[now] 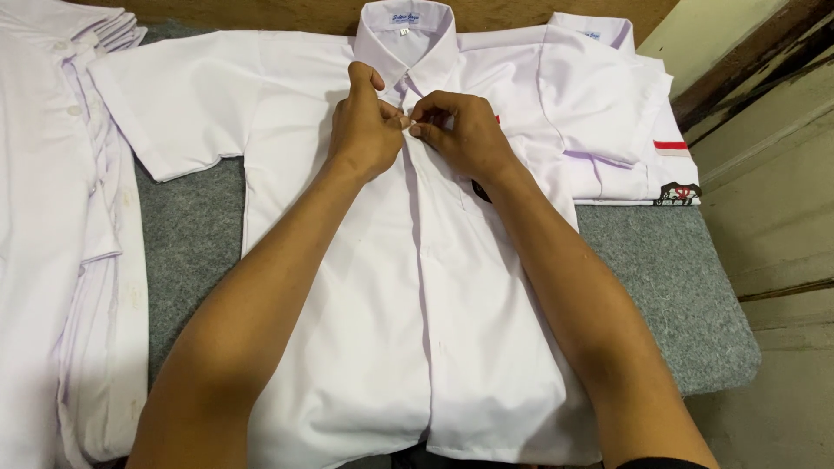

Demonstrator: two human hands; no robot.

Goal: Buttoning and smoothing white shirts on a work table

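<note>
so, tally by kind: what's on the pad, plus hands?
Spread white shirt: 1
Folded shirt, red stripe: 1
Stack of white shirts: 1 stack, count unclear
Grey pad: 1
Hands, left and right: 2
Total: 6

Colours on your work surface

Your shirt is plain white; the pad beneath is speckled grey; the folded shirt at right is white with a red stripe and dark emblem.
</note>
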